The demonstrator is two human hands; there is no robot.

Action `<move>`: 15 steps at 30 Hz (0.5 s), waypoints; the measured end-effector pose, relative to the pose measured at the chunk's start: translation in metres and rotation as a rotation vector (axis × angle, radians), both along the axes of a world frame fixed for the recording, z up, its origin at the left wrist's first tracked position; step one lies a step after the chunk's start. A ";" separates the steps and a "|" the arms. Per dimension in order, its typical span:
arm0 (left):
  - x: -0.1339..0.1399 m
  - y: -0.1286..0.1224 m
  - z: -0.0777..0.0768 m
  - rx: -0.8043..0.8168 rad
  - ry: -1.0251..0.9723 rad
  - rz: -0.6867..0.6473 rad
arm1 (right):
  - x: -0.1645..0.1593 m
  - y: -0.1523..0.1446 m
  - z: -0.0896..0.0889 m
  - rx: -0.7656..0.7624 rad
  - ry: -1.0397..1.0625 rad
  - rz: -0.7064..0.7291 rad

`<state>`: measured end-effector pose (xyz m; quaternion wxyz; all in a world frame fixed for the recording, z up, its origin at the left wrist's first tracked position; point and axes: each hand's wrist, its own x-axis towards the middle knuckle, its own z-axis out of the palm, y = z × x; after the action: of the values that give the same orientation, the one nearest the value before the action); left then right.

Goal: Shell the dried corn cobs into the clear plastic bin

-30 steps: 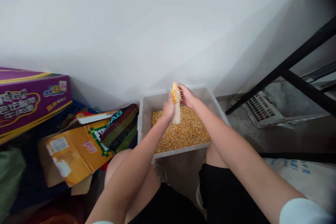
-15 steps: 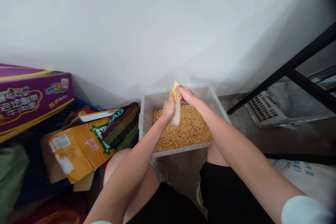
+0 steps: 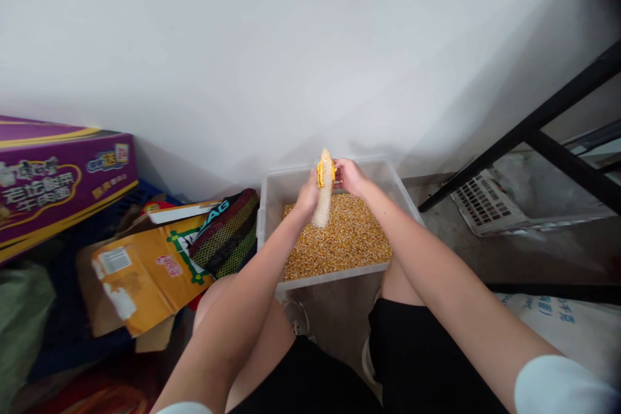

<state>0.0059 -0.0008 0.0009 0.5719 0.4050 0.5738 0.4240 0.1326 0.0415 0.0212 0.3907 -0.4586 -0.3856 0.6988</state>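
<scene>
A corn cob [image 3: 324, 197] is held between my two hands above a clear plastic bin [image 3: 269, 191]. Its lower part is bare and pale, while yellow kernels still cover the sides near the far end. My left hand [image 3: 308, 194] is closed around the cob's left side. On the other side, my right hand [image 3: 351, 176] has its fingers curled against the kernels near the far end, the thumb off the cob's front face. Loose corn kernels [image 3: 344, 239] fill the bottom of the bin.
Left of the bin lie a mesh bag [image 3: 228, 233], a torn yellow carton [image 3: 155, 272] and a purple box [image 3: 63, 187]. To the right are a black metal frame [image 3: 528, 136], a white plastic basket [image 3: 490, 200] and a white sack [image 3: 572, 330]. A white wall [image 3: 291, 45] rises behind.
My right thumb has come away from the front of the cob, and the right hand has shifted slightly right. The cob's lower end has swung a little left.
</scene>
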 end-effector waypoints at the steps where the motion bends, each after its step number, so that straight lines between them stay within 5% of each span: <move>1: 0.000 0.000 -0.001 0.012 0.015 -0.008 | 0.000 0.000 0.001 -0.001 -0.002 -0.011; 7: 0.000 0.001 -0.005 0.027 0.170 -0.018 | -0.006 -0.002 -0.003 0.077 -0.111 -0.096; 15: -0.001 0.001 -0.002 0.043 0.146 -0.021 | 0.000 -0.001 0.000 0.098 0.094 0.004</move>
<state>0.0053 0.0002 -0.0014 0.5241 0.4532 0.6003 0.3995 0.1328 0.0402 0.0213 0.4288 -0.4048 -0.4015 0.7008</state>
